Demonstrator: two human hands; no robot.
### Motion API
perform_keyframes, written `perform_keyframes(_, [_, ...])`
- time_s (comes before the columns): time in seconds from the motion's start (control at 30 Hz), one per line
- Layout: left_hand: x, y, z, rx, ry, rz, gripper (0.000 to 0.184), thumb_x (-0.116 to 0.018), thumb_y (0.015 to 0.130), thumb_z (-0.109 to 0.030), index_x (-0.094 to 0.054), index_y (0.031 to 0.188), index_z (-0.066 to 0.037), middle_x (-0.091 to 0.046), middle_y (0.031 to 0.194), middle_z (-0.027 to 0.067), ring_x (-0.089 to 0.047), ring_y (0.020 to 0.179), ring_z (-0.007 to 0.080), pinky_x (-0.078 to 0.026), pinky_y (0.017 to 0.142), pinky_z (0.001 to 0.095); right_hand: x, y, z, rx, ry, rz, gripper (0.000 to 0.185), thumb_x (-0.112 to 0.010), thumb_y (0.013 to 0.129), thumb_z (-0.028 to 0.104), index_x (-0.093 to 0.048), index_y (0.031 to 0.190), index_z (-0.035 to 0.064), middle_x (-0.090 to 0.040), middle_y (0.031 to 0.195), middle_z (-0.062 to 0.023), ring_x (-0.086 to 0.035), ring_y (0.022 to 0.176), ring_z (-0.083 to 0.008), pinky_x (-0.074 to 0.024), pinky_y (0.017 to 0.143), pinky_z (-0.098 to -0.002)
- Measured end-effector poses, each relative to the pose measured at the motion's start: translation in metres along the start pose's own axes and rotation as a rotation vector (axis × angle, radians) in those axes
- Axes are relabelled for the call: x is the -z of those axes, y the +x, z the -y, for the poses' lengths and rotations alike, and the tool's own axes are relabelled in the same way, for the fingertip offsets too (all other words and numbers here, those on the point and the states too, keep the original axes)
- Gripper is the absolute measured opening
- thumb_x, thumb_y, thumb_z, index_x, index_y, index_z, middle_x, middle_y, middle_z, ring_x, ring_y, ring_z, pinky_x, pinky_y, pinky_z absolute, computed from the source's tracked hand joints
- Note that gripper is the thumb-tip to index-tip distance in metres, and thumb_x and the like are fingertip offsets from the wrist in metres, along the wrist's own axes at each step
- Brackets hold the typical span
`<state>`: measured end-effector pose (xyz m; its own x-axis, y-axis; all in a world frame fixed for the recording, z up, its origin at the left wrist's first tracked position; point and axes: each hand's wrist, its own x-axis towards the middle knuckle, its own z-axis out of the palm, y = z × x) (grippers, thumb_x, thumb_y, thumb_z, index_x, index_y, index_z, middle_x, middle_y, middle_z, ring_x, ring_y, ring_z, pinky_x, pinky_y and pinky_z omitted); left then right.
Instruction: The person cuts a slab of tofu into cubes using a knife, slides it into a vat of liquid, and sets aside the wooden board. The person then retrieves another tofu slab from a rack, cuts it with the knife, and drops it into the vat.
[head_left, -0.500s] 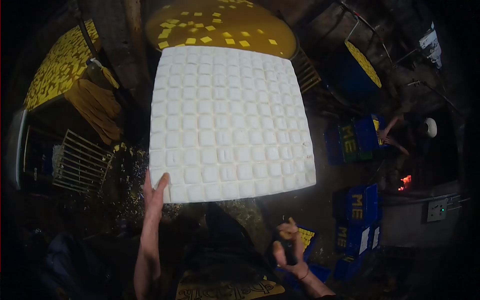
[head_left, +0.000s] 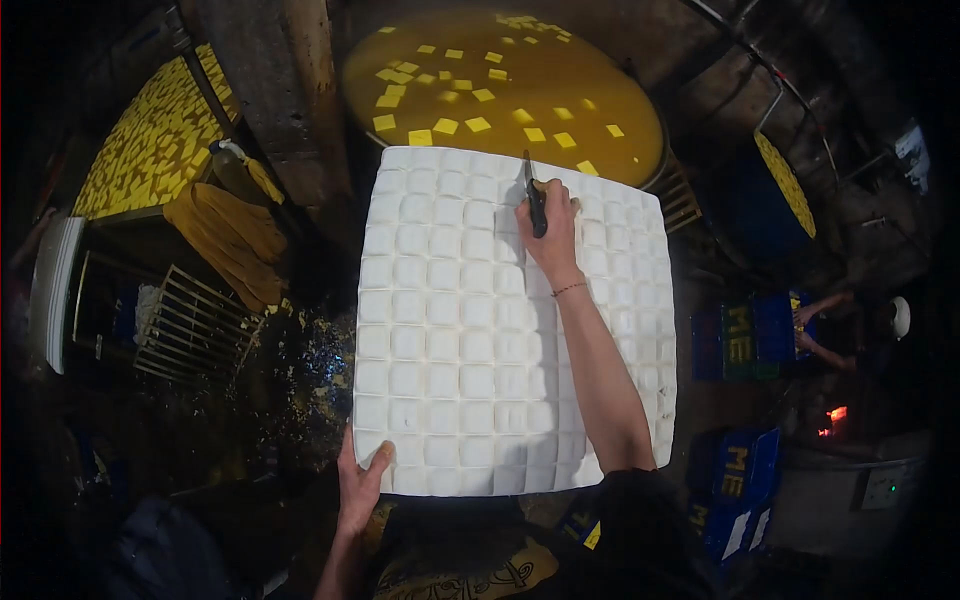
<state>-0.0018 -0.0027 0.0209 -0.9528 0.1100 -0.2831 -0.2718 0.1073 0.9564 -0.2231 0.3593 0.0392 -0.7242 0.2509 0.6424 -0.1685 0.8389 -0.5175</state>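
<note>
Fingers of the right hand [head_left: 549,222] clamp the knife [head_left: 537,203] above the slab [head_left: 460,320]; left hand [head_left: 364,477] grips its corner, underside fingers hidden.

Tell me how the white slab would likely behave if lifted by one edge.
The white slab is probably fragile, apt to split along the grooves between its raised squares. Its broad, unbroken spread suggests an awkward, fairly heavy lift. It lies nearly flat with the left hand at one corner, but any support beneath is hidden, so stiffness is uncertain.
</note>
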Motion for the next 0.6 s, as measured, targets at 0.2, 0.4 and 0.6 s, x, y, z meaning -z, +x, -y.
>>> perform_keyframes(0.2, [0.003,-0.001,0.000,0.043,-0.076,0.059,0.060,-0.065,0.090,-0.010,-0.039,0.143,0.004,-0.056,0.129,0.0152,-0.054,0.114,0.0197,-0.044,0.099,0.0326,0.033,-0.054,0.022,0.030,-0.040,0.118,0.022,-0.065,0.081,0.010,-0.050,0.096,0.0035,-0.054,0.088,-0.0164,-0.050,0.087,-0.0373,-0.0333,0.085,-0.0517])
perform_keyframes(0.4, [0.000,-0.004,0.012,-0.008,-0.117,0.013,0.059,-0.065,0.092,-0.015,-0.040,0.142,0.002,-0.056,0.130,0.0155,-0.054,0.117,0.0206,-0.043,0.100,0.0335,0.142,-0.228,0.125,-0.195,0.069,0.223,0.033,-0.064,0.079,0.006,-0.051,0.109,-0.0016,-0.053,0.099,-0.0216,-0.052,0.098,-0.0436,-0.0267,0.110,-0.0601])
perform_keyframes(0.6, [0.001,-0.005,0.014,-0.002,-0.096,0.035,0.059,-0.065,0.093,-0.021,-0.042,0.142,0.001,-0.057,0.130,0.0155,-0.055,0.116,0.0218,-0.042,0.101,0.0341,0.260,-0.381,0.220,-0.303,0.078,0.369,0.045,-0.067,0.076,0.009,-0.050,0.116,-0.0048,-0.057,0.112,-0.0209,-0.055,0.113,-0.0410,-0.0221,0.115,-0.0601])
